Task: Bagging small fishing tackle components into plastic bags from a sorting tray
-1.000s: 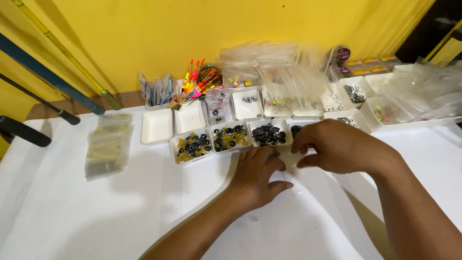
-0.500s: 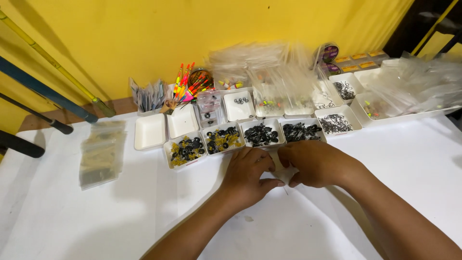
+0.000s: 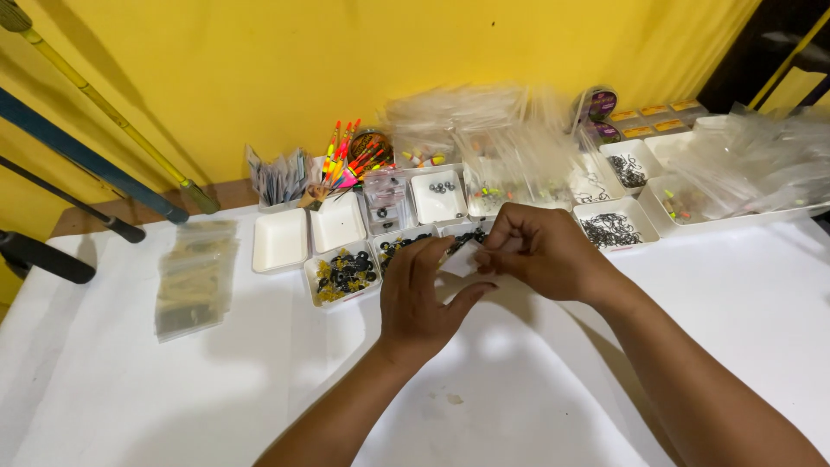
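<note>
Left hand (image 3: 421,298) and right hand (image 3: 538,251), fingers curled, pinch a small clear bag (image 3: 461,258) between them.

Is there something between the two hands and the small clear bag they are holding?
Nothing visible. The left hand and the right hand both already pinch the small clear bag directly, above the white table.
</note>
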